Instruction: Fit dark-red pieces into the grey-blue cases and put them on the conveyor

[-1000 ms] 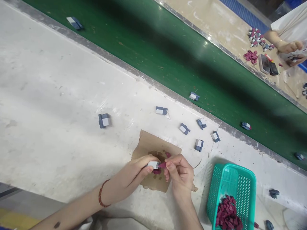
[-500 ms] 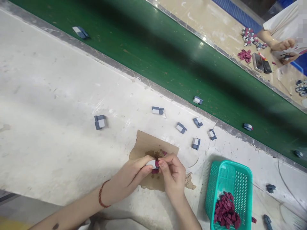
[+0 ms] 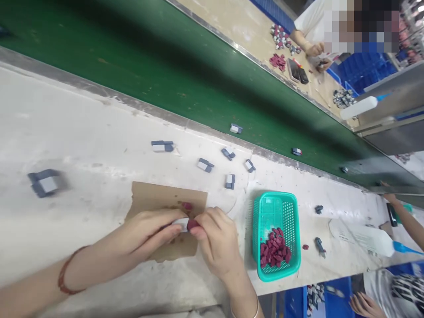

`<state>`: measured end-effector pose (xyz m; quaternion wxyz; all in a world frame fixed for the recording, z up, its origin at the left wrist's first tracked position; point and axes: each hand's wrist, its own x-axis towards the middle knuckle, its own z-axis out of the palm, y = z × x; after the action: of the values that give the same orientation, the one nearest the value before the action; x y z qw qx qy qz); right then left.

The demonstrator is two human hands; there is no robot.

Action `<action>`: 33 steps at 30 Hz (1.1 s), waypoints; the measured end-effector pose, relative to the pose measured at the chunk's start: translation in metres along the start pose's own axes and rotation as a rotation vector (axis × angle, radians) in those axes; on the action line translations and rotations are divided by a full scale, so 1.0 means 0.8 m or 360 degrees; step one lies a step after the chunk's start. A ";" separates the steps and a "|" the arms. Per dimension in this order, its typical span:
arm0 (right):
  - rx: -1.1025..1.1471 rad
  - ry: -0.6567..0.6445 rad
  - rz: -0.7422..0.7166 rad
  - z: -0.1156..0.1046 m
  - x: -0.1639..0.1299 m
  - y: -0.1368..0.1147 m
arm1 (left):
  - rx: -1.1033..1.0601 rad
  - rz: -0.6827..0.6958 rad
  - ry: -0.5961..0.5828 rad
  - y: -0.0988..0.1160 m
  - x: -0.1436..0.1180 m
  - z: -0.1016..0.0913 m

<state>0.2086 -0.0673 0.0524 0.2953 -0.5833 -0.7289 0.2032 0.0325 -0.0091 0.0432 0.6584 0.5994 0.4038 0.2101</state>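
My left hand (image 3: 145, 240) is closed around a small blue-grey and white plastic part (image 3: 180, 223), with its white face showing between thumb and fingers. Against the end of that part, my right hand (image 3: 220, 240) pinches a maroon piece (image 3: 192, 224). Both hands are over a torn brown cardboard sheet (image 3: 165, 194) with dark wet stains. Another maroon piece (image 3: 187, 206) lies on the cardboard just beyond my fingers. To the right of my right hand stands a green plastic basket (image 3: 276, 277) with a heap of maroon pieces (image 3: 276, 249) in it.
Several blue-grey and white parts (image 3: 206, 164) lie on the white table (image 3: 99, 145). A green conveyor belt (image 3: 185, 84) runs beyond, carrying a few more. White bottles with blue nozzles (image 3: 374, 238) are at right. Co-workers' hands (image 3: 316, 49) show across the belt and at right.
The view has swung to the right, bringing bottles and more people into sight. My hands stay together on the part, and the maroon piece now shows more clearly at its end.
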 end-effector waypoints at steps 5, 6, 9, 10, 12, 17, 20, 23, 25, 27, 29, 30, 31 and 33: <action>-0.0314 0.0466 0.0776 -0.082 -0.061 0.035 | 0.0350 0.0283 0.0204 0.021 0.064 -0.031; -0.0449 0.0479 0.0941 -0.095 -0.078 0.048 | 0.0421 0.0315 0.0312 0.025 0.084 -0.040; -0.0677 0.0444 0.1140 -0.111 -0.126 0.085 | 0.0679 0.0392 0.0518 0.029 0.151 -0.064; -0.0696 0.0460 0.1126 -0.111 -0.138 0.096 | 0.0786 0.0402 0.0547 0.028 0.173 -0.071; -0.0692 0.0520 0.1088 -0.104 -0.154 0.111 | 0.1016 0.0419 0.0578 0.026 0.212 -0.077; -0.0529 0.0659 0.1166 -0.095 -0.162 0.121 | 0.1196 0.0542 0.0472 0.030 0.272 -0.058; -0.0223 0.0668 0.1364 -0.099 -0.159 0.111 | 0.1228 0.0649 0.0364 0.039 0.294 -0.023; 0.0137 0.0803 0.1460 -0.100 -0.148 0.092 | 0.1190 0.0747 0.0149 0.048 0.315 0.022; 0.0348 0.0917 0.1426 -0.096 -0.136 0.079 | 0.1129 0.0766 0.0009 0.051 0.326 0.051; 0.0557 0.1009 0.1375 -0.089 -0.124 0.069 | 0.1047 0.0739 -0.0059 0.053 0.334 0.075; 0.0759 0.1093 0.1350 -0.081 -0.114 0.064 | 0.0940 0.0679 -0.0063 0.055 0.337 0.092; 0.0861 0.1113 0.1338 -0.077 -0.110 0.063 | 0.0874 0.0639 -0.0051 0.056 0.338 0.097; 0.0958 0.1111 0.1325 -0.072 -0.106 0.062 | 0.0796 0.0592 -0.0039 0.057 0.337 0.101; 0.1115 0.1046 0.1289 -0.064 -0.100 0.063 | 0.0613 0.0470 -0.0016 0.061 0.331 0.100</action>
<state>0.2911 -0.1356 0.0425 0.5771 -0.7137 -0.2115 0.3358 0.2604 0.1525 0.0123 0.4960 0.7676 0.3411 0.2201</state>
